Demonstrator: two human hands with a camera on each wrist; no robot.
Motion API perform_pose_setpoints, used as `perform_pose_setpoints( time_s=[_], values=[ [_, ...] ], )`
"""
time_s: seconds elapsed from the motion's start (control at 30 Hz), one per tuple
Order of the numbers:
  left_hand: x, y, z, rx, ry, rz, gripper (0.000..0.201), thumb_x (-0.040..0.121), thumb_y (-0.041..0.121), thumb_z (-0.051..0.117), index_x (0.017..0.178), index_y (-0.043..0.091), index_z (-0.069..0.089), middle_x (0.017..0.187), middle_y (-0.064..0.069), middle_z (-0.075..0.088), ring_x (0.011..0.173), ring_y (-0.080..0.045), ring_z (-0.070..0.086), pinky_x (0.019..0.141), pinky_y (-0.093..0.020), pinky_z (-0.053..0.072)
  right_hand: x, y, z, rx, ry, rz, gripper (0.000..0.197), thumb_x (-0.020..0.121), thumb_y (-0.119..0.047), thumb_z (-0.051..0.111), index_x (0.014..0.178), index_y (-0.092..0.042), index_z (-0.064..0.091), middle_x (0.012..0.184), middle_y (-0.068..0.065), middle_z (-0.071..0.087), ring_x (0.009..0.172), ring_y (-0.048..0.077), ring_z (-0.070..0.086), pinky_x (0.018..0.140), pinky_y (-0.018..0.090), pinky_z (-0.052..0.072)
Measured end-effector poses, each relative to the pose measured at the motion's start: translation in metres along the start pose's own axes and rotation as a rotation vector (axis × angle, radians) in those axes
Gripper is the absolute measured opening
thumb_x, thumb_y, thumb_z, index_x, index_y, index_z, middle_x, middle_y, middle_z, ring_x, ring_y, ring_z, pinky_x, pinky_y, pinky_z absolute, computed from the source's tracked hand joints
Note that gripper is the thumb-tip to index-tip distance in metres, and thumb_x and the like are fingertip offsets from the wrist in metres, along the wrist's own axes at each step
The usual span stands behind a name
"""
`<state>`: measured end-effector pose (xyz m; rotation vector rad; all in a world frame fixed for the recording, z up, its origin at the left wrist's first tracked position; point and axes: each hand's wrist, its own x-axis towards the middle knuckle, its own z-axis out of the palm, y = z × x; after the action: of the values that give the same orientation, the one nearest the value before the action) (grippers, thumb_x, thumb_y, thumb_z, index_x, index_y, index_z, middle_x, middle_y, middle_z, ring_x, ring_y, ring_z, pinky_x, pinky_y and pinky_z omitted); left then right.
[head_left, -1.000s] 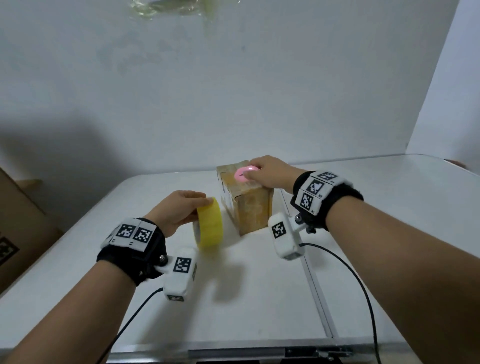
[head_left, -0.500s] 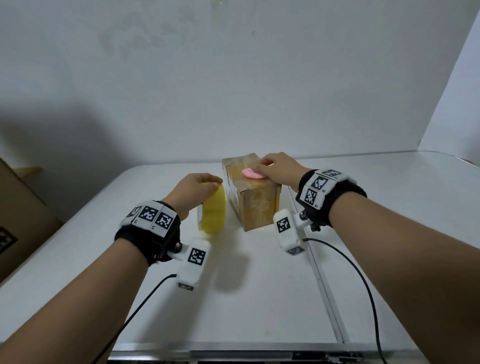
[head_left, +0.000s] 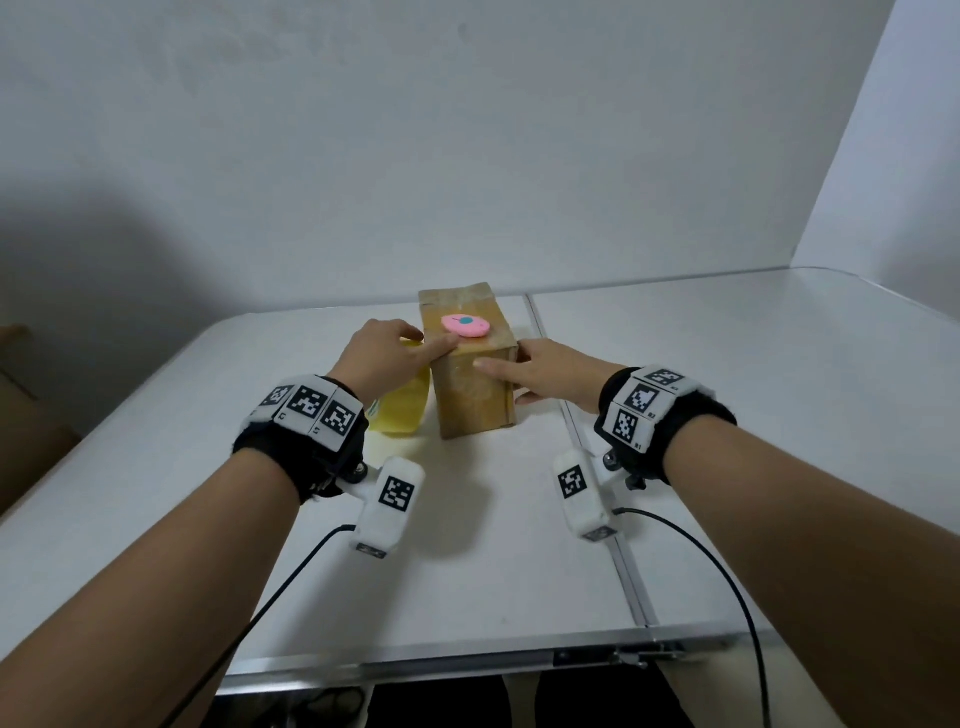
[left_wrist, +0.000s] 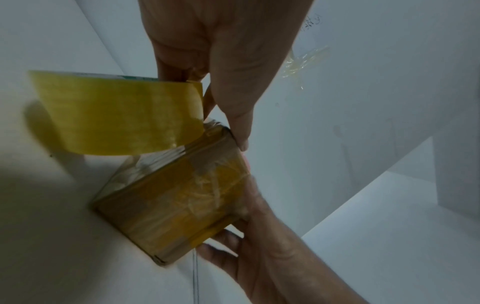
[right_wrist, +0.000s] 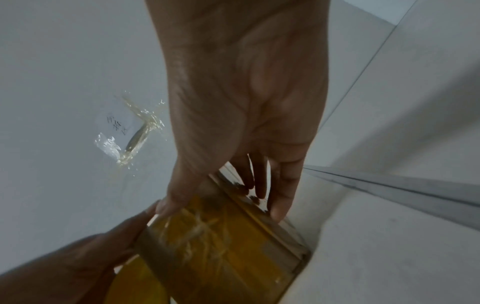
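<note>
A small cardboard box (head_left: 470, 395), wrapped in tape, stands at the middle of the white table (head_left: 467, 571). A pink oval piece with a teal dot (head_left: 465, 325) lies loose on its top. My left hand (head_left: 410, 348) holds a yellow tape roll (head_left: 400, 410) upright against the box's left side, fingers through the core (left_wrist: 179, 72), and one fingertip (left_wrist: 241, 142) presses the box's top edge. My right hand (head_left: 501, 371) grips the box's near right corner, thumb on the front face (right_wrist: 168, 203), fingers (right_wrist: 280, 205) down the right side.
A metal seam (head_left: 576, 447) runs front to back just right of the box. A big brown carton (head_left: 21, 415) stands beyond the table's left edge. Crumpled clear tape (right_wrist: 135, 139) sticks to the white wall behind. Wrist-camera cables (head_left: 727, 582) trail off the front edge.
My right hand let go of the pink piece, leaving it on the box top, and moved to the box's near right corner. My left hand brought the tape roll against the box.
</note>
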<state>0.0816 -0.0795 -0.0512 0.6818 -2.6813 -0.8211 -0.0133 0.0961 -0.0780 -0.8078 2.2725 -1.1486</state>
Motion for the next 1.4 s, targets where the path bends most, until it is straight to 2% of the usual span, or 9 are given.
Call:
perform_pose_setpoints(
  time_s=[0.23, 0.5, 0.63, 0.77, 0.87, 1.0, 1.1, 1.23, 1.4],
  values=[
    [0.002, 0.001, 0.0, 0.008, -0.035, -0.002, 0.067, 0.082, 0.063, 0.057, 0.129, 0.014, 0.058, 0.132, -0.009, 0.058, 0.117, -0.024, 0.054, 0.082, -0.028, 0.039, 0.012, 0.009, 0.003, -0.267, 0.0, 0.007, 0.075, 0.078, -0.048, 0.074, 0.139, -0.013, 0.045, 0.133, 0.003, 0.058, 0.118, 0.021, 0.059, 0.096, 0.036, 0.054],
    [0.005, -0.004, 0.004, 0.004, -0.006, 0.025, 0.067, 0.082, 0.062, 0.057, 0.128, 0.013, 0.06, 0.13, -0.011, 0.057, 0.11, -0.023, 0.055, 0.08, -0.028, 0.039, 0.023, 0.021, 0.014, -0.299, -0.058, 0.08, 0.071, 0.073, -0.045, 0.078, 0.132, -0.015, 0.051, 0.113, 0.006, 0.068, 0.099, 0.022, 0.069, 0.094, 0.038, 0.056],
    [0.007, -0.004, 0.005, -0.017, -0.01, 0.033, 0.066, 0.084, 0.06, 0.057, 0.127, 0.011, 0.06, 0.126, -0.01, 0.059, 0.095, -0.017, 0.049, 0.079, -0.027, 0.038, 0.016, 0.01, 0.014, -0.031, -0.066, 0.093, 0.045, 0.078, -0.05, 0.074, 0.115, -0.027, 0.062, 0.077, -0.012, 0.067, 0.06, 0.0, 0.064, 0.061, 0.019, 0.054],
    [0.008, -0.007, 0.008, -0.032, 0.007, 0.036, 0.066, 0.083, 0.061, 0.057, 0.126, 0.011, 0.06, 0.128, -0.011, 0.057, 0.103, -0.021, 0.054, 0.078, -0.028, 0.038, 0.024, 0.012, 0.03, 0.029, 0.1, 0.086, 0.108, 0.042, -0.083, 0.072, 0.131, -0.026, 0.052, 0.106, -0.005, 0.072, 0.086, 0.009, 0.071, 0.062, 0.025, 0.06],
    [0.007, -0.007, 0.009, -0.023, 0.015, 0.048, 0.067, 0.083, 0.061, 0.057, 0.127, 0.01, 0.06, 0.127, -0.011, 0.058, 0.096, -0.017, 0.051, 0.077, -0.027, 0.038, 0.027, 0.019, 0.036, 0.007, 0.165, 0.07, 0.115, 0.038, -0.082, 0.071, 0.134, -0.025, 0.045, 0.114, -0.003, 0.07, 0.096, 0.016, 0.071, 0.078, 0.039, 0.063],
    [0.006, -0.006, 0.008, -0.006, 0.003, 0.045, 0.066, 0.084, 0.061, 0.055, 0.127, 0.011, 0.06, 0.128, -0.011, 0.056, 0.097, -0.017, 0.05, 0.078, -0.027, 0.038, 0.028, 0.025, 0.036, 0.011, 0.178, 0.052, 0.121, 0.028, -0.084, 0.073, 0.132, -0.028, 0.049, 0.115, -0.005, 0.07, 0.101, 0.015, 0.07, 0.082, 0.04, 0.062],
    [0.006, -0.006, 0.008, -0.005, 0.005, 0.036, 0.066, 0.084, 0.062, 0.055, 0.127, 0.012, 0.06, 0.131, -0.011, 0.054, 0.106, -0.022, 0.054, 0.078, -0.027, 0.037, 0.028, 0.025, 0.035, -0.001, 0.16, 0.054, 0.114, 0.035, -0.075, 0.078, 0.133, -0.025, 0.049, 0.116, -0.003, 0.07, 0.103, 0.016, 0.069, 0.083, 0.039, 0.061],
    [0.007, -0.007, 0.011, -0.039, 0.02, 0.043, 0.066, 0.084, 0.06, 0.057, 0.126, 0.009, 0.06, 0.127, -0.011, 0.056, 0.09, -0.016, 0.049, 0.072, -0.026, 0.037, 0.017, 0.018, 0.03, 0.01, 0.111, 0.04, 0.087, 0.065, -0.039, 0.086, 0.139, -0.018, 0.045, 0.124, 0.001, 0.067, 0.112, 0.019, 0.066, 0.093, 0.036, 0.057],
    [0.009, -0.007, 0.011, -0.06, 0.023, 0.038, 0.065, 0.084, 0.058, 0.058, 0.126, 0.009, 0.06, 0.125, -0.01, 0.056, 0.088, -0.015, 0.049, 0.072, -0.025, 0.036, 0.017, 0.017, 0.02, 0.012, 0.008, 0.049, 0.071, 0.077, -0.019, 0.08, 0.138, -0.014, 0.043, 0.106, -0.005, 0.062, 0.092, 0.011, 0.062, 0.068, 0.017, 0.05]
  ],
)
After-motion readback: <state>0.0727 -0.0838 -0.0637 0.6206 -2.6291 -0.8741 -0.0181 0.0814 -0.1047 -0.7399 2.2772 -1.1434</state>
